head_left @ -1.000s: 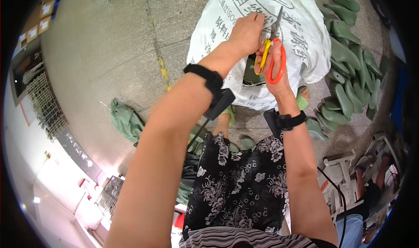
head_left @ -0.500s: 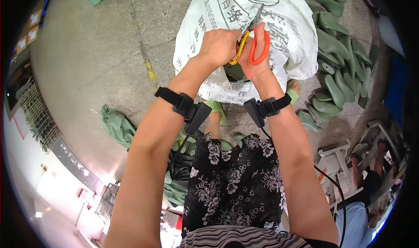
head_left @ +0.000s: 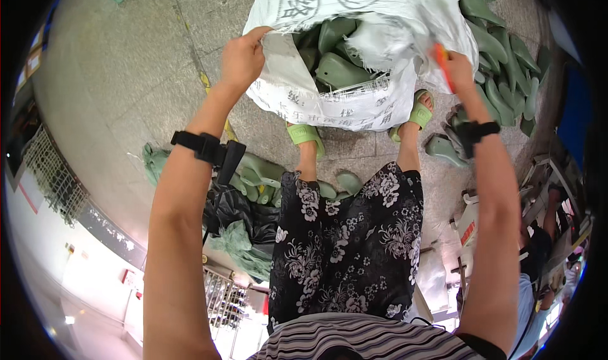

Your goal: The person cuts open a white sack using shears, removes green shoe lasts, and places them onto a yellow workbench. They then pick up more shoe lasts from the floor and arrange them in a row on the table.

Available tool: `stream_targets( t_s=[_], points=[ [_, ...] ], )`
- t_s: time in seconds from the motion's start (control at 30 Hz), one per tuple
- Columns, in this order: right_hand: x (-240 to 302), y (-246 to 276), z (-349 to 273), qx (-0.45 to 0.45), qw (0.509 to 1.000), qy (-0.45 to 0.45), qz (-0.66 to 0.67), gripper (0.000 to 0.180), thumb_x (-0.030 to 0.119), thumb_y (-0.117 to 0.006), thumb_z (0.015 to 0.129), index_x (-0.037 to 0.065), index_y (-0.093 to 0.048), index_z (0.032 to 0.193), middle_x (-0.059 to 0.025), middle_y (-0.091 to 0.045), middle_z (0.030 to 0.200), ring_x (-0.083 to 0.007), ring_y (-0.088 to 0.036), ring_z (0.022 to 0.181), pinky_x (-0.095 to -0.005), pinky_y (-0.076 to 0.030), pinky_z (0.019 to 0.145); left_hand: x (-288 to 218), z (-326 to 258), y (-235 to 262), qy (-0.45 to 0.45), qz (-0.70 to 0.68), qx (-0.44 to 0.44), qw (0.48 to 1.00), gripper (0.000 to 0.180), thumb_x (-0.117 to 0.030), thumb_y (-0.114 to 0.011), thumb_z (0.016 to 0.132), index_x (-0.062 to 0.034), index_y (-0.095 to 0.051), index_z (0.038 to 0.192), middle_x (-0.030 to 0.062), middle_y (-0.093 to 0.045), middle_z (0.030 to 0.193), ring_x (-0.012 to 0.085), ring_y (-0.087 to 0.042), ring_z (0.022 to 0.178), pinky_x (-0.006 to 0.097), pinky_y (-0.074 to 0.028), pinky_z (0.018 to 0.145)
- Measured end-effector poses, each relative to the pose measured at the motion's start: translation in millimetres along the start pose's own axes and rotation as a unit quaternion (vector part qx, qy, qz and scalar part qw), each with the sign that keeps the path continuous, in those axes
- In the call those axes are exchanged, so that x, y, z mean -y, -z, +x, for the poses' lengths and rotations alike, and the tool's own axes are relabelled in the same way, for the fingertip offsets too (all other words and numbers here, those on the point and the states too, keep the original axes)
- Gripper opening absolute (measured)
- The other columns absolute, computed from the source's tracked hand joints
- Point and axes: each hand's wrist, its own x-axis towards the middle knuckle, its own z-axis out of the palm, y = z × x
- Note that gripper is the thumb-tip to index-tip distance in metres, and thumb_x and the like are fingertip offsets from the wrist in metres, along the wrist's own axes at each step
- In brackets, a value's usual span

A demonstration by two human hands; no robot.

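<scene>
A white woven sack (head_left: 354, 112) with dark print lies in front of my feet, its mouth wide apart. Several green shoe lasts (head_left: 342, 72) show inside it. My left hand (head_left: 240, 62) pinches the sack's rim at the left, fingers closed on the fabric. At the sack's right side my right hand (head_left: 461, 74) is closed around scissors (head_left: 443, 65) with orange-red handles. Motion blurs this hand, and the blades cannot be made out. Whether it also grips the sack I cannot tell.
More green lasts (head_left: 500, 100) are heaped on the floor right of the sack. A black plastic bag (head_left: 237, 214) and green lasts (head_left: 259, 173) lie by my left leg. At the lower right, a person in light blue (head_left: 525, 303) is near white equipment.
My hands have moved apart, left hand to the left, right hand with the scissors to the right. The sack's mouth has spread, exposing the lasts inside.
</scene>
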Motion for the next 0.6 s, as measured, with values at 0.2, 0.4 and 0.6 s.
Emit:
stream_targets(
  t_s=[0.2,0.4,0.6],
  points=[
    [4,53,-25,0.137,0.989,0.051,0.012,0.051,0.047,-0.058,0.081,-0.002,-0.049,0.093,-0.0113,-0.053,0.079,-0.0175,-0.052,0.071,-0.0327,-0.044,0.063,-43,6,-23,-0.19,0.221,-0.154,0.944,0.044,-0.006,-0.054,0.075,-0.0111,-0.052,0.118,0.0086,-0.061,0.1,0.0279,-0.058,0.087,0.04,-0.043,0.07],
    [40,30,-119,0.152,0.907,0.343,-0.192,0.045,0.028,-0.067,0.069,0.001,-0.05,0.1,-0.019,-0.053,0.104,-0.0349,-0.051,0.1,-0.0407,-0.043,0.083,-54,-59,-58,-0.394,0.259,0.109,0.875,0.05,-0.01,-0.052,0.076,-0.0042,-0.044,0.126,0.0108,-0.053,0.119,0.024,-0.045,0.117,0.039,-0.024,0.104],
    [126,-8,-82,0.107,0.812,0.495,-0.29,0.056,0.032,-0.075,0.056,0.002,-0.055,0.099,-0.0121,-0.054,0.097,-0.029,-0.052,0.097,-0.0373,-0.046,0.08,-22,-59,-55,-0.29,0.238,0.172,0.911,0.009,-0.01,-0.055,0.069,-0.0107,-0.06,0.062,0.0025,-0.054,0.073,0.0178,-0.052,0.081,0.032,-0.035,0.08]
  ],
)
